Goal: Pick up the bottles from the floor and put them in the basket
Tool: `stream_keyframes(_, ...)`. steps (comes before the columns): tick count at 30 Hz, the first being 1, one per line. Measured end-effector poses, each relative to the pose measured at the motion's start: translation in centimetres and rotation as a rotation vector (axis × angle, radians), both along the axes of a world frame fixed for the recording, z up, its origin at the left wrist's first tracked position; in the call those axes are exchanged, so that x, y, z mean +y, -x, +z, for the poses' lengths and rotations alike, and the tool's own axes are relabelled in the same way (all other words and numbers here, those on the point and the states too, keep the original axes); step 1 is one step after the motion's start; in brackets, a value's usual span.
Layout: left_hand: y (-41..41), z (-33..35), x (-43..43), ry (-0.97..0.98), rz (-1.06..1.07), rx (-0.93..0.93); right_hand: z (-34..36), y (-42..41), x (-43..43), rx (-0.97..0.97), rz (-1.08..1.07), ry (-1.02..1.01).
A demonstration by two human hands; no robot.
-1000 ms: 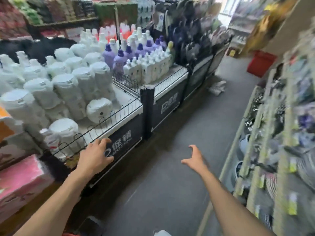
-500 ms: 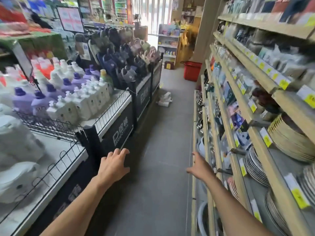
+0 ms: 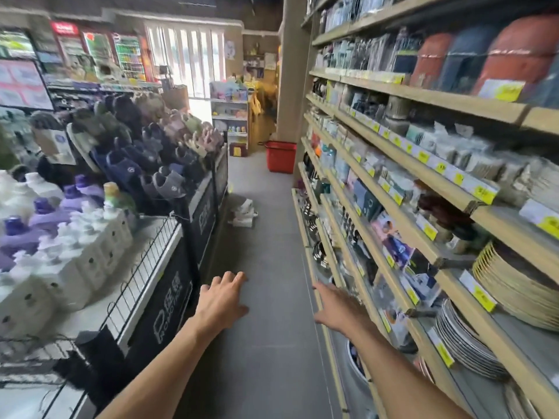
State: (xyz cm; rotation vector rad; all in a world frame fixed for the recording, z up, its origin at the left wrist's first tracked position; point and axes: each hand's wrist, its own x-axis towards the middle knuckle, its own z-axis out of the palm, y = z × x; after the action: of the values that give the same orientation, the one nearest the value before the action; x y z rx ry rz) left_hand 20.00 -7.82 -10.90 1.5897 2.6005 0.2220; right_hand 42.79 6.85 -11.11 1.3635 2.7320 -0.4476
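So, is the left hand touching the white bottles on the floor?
Apart. The head view shows bare floor between the left hand and the white bottles.

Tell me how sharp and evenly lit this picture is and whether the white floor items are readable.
Head view: the backlit window is blown out; motion blur smears the white and purple plastic bottles at left; the white items on the grey floor are too soft to identify; the red plastic basket is legible.

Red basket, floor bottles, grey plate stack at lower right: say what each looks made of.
Red basket: probably plastic, with uniform matte red, moulded-looking walls. Floor bottles: likely plastic, opaque white, but too blurred to be sure. Grey plate stack: ceramic or glass by the look, with thin glossy rims catching light.
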Motion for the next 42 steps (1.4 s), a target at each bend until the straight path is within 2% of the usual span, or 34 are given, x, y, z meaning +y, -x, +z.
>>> stream_keyframes(6,4.6,0.2,7.5,-0.008,-0.080,-0.036,1.2,6.3,3.9,-0.036,-0.023,-0.022)
stream_keyframes(17,10.3,0.1,20.8,0.055,-0.096,-0.028,2.6,15.2,17.1,-0.044,0.036,-0.118)
stream_keyframes(31,21.6,-0.8,31.8,0.095,0.044,0.010,0.6,25.3,32.9,-0.101,0.115,-0.067)
stream_keyframes(36,27.4,-1.9,36.6,0.065,0.045,0.081,-0.6,30.5,37.7,-0.131,0.100,-0.068)
stream_keyframes(42,35.1,-2.4,41.9,0.081,0.052,0.048,-1.0,37.5,42.3,-0.174,0.063,-0.059)
